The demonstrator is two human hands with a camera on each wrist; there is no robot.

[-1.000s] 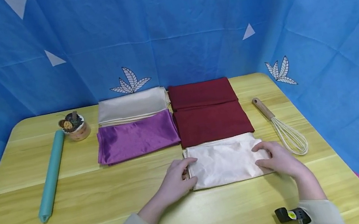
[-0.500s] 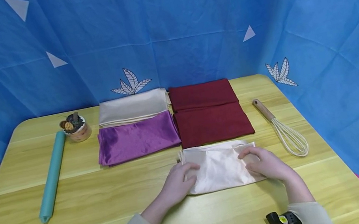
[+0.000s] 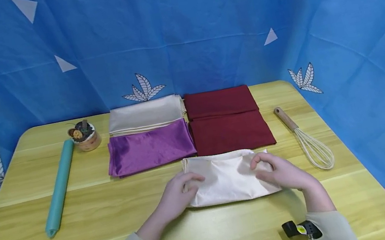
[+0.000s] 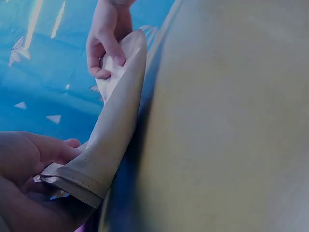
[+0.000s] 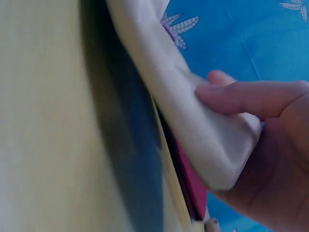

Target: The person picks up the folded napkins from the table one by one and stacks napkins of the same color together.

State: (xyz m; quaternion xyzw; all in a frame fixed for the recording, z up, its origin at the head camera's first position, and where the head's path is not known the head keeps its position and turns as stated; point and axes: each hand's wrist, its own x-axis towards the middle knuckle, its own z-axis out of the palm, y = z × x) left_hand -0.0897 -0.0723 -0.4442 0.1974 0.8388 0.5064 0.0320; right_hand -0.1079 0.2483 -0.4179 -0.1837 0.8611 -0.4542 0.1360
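Note:
A folded cream satin cloth is held between both hands in the head view. My left hand grips its left end, thumb on top and the other fingers beneath; the left wrist view shows the folded layers at that end. At the right end, my right hand pinches the cloth, with the thumb on its upper face in the right wrist view. Both wrist views show a dark shadow below the cloth, which hangs a little above the table. Fingers under the cloth are partly hidden.
Behind the cloth lie two folded dark red cloths, a purple cloth and a light beige cloth. A whisk lies right. At left are a teal roll and a small decorated cup.
The cream cloth has moved left and up off the table, held by both hands. A gap now shows in part between it and the whisk. The other cloths have stayed put.

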